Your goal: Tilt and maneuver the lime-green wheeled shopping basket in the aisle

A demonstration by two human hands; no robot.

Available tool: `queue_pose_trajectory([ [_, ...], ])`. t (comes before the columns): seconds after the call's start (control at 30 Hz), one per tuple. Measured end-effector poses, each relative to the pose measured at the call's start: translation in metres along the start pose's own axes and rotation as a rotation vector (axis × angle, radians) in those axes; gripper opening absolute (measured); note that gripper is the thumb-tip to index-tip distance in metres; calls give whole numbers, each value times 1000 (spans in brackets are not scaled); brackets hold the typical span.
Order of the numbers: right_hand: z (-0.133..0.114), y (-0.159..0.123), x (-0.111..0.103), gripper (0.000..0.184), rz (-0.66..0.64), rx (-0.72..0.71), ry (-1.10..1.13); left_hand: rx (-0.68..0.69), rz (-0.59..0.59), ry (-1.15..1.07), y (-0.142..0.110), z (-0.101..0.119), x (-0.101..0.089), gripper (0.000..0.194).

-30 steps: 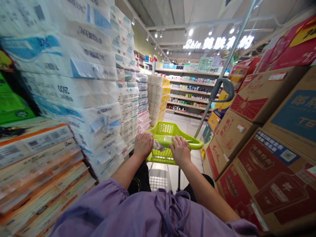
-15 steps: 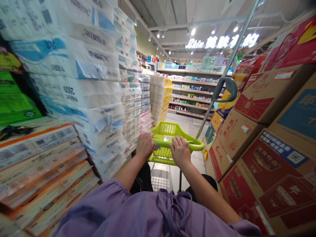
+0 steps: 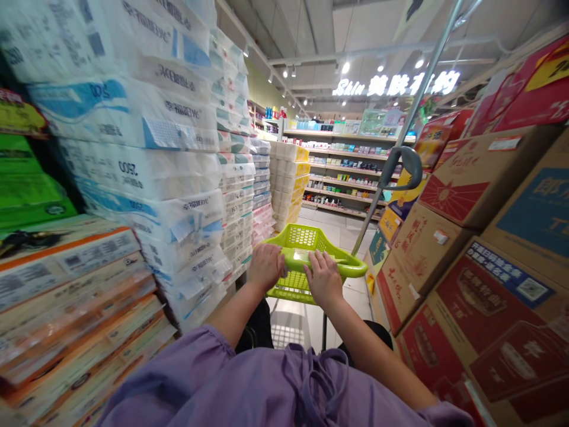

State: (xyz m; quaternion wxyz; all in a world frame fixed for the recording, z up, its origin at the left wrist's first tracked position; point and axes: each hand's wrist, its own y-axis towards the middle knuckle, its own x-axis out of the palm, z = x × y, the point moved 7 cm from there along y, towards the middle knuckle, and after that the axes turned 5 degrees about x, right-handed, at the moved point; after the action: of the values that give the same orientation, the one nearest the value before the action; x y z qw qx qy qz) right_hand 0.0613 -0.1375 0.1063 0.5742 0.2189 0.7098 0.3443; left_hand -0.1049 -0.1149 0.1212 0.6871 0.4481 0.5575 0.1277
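Note:
Ahead of my body is a lime-green shopping cart, its plastic basket point(image 3: 303, 236) made of open mesh. My left hand point(image 3: 265, 265) is closed around the left part of the cart handle point(image 3: 295, 256). Closed over the same handle, nearer its middle, is my right hand point(image 3: 325, 276), its fingers lying across the top. A pale label shows on the handle between the two hands. The palms and the undersides of the fingers are hidden.
Wrapped tissue packs point(image 3: 186, 178) stand in tall stacks on the left. Printed cartons point(image 3: 462, 178) line the right side, with a metal pole carrying a grey loop handle point(image 3: 412, 169) beside them. Stocked shelves point(image 3: 342, 160) cross the far end of the tiled aisle.
My left hand has shifted slightly down on the handle, and its fingers now wrap it more fully. The right hand keeps its hold. The view has tilted a little.

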Motion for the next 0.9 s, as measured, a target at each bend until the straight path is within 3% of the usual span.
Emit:
queue_pose_trajectory([
  [0.13, 2, 0, -1, 41, 10, -10, -1, 178, -62, -71, -3, 20, 8, 45],
  [0.2, 3, -1, -1, 41, 11, -15, 7, 236, -97, -108, -5, 11, 8, 51],
  [0.27, 3, -1, -1, 40, 17, -19, 15, 259, -130, -163, -4, -5, 6, 43],
  [0.37, 1, -2, -3, 39, 35, -18, 27, 148, -108, -230, 7, -36, -5, 26],
  [0.47, -2, -3, -6, 38, 50, -22, 41, -34, 102, -189, 20, -54, -24, 29],
  [0.57, -3, -3, -6, 38, 56, -23, 43, 22, 209, -107, 18, -32, -25, 33],
  [0.63, -1, -3, -5, 39, 53, -22, 31, 180, 111, -76, 7, 0, -9, 34],
  [0.7, 1, -4, -3, 40, 47, -25, 10, 214, 48, -27, -7, 18, 2, 37],
  [0.8, 4, -4, 0, 42, 33, -36, -17, 213, 6, -1, -19, 21, 4, 40],
  [0.9, 3, -4, 1, 42, 28, -38, -20, 124, 32, 3, -18, -1, -6, 32],
])
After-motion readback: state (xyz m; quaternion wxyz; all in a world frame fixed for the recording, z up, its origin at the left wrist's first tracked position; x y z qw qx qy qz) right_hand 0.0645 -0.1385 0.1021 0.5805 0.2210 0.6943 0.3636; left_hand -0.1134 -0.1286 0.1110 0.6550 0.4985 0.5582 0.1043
